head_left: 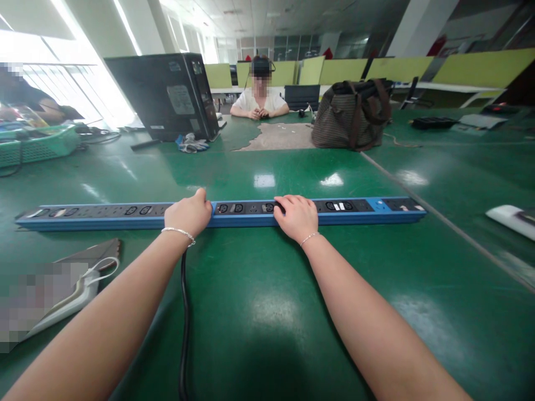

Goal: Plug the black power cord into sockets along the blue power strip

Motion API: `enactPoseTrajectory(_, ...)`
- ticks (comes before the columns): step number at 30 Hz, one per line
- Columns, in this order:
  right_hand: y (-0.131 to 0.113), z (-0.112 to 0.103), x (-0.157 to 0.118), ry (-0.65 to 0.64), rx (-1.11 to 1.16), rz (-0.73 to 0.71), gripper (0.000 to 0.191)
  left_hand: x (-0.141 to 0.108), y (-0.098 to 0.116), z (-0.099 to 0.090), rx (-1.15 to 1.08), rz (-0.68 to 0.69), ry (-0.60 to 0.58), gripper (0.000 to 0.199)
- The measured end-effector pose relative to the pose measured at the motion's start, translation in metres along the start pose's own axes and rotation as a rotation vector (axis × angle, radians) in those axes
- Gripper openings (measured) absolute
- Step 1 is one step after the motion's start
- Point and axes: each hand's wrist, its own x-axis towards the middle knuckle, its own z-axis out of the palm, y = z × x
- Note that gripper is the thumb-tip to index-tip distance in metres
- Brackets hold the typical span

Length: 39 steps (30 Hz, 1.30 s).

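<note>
A long blue power strip [246, 219] with black sockets lies crosswise on the green table. My left hand [189, 213] is a closed fist over the strip, left of its middle. From under that wrist a black power cord [184, 323] runs down toward me; its plug end is hidden in or behind the fist. My right hand [297, 216] is on the strip right of the middle, fingers bent over its far edge and thumb on the socket face. Several sockets show between the two hands. Both wrists carry a thin bracelet.
A computer tower [167, 94], gloves [192, 143] and a brown bag [351, 117] stand or lie at the back. A person [259, 103] sits across the table. A green basket [39, 147] is far left, a white object [512, 220] right, a bag-like packet [109, 249] near left.
</note>
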Motion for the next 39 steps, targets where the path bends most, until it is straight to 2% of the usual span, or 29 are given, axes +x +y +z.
enactPoseTrajectory(14, 0.000, -0.001, -0.001, -0.002, 0.012, 0.000, 0.034, -0.008, 0.001, 0.012, 0.010, 0.024, 0.065, 0.046)
enactPoseTrajectory(22, -0.001, -0.001, -0.001, -0.001, 0.012, 0.003, 0.034, 0.010, -0.003, 0.000, 0.018, 0.053, -0.061, 0.042)
enactPoseTrajectory(29, 0.000, 0.000, -0.001, 0.005, 0.007, 0.000, 0.034, -0.003, 0.002, 0.009, 0.028, 0.025, 0.041, 0.047)
enactPoseTrajectory(39, -0.001, 0.000, -0.001, -0.001, 0.018, 0.010, 0.035, -0.001, 0.000, 0.006, -0.087, -0.032, 0.028, 0.044)
